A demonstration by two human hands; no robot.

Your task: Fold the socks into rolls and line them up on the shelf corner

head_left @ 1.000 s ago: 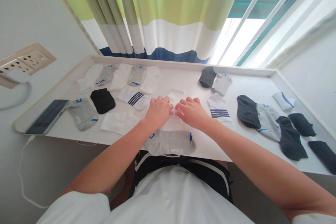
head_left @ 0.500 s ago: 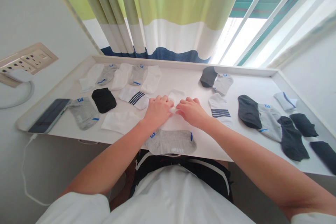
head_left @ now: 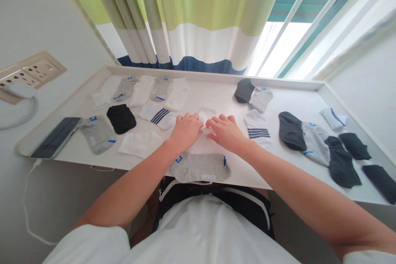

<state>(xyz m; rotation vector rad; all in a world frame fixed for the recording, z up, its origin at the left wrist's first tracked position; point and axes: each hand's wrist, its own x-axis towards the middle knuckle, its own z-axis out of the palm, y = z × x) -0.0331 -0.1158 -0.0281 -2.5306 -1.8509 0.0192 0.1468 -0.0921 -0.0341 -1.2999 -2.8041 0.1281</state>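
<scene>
Left hand [head_left: 187, 130] and right hand [head_left: 228, 133] close together, mid-desk [head_left: 213, 87], fingers curled down over a white sock [head_left: 208, 112] lying between them. Fingertips partly hidden from me; cannot tell whether either grips cloth. Grey sock [head_left: 201, 168] flat at near edge. Striped socks: one beyond left wrist [head_left: 159, 116], another beside right wrist [head_left: 258, 130].

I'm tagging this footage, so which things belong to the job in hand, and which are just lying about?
Job in hand:
white sock by the left hand and right hand
probably the other socks laid out around it

Lying about, it seems:
phone
charging cable
</scene>
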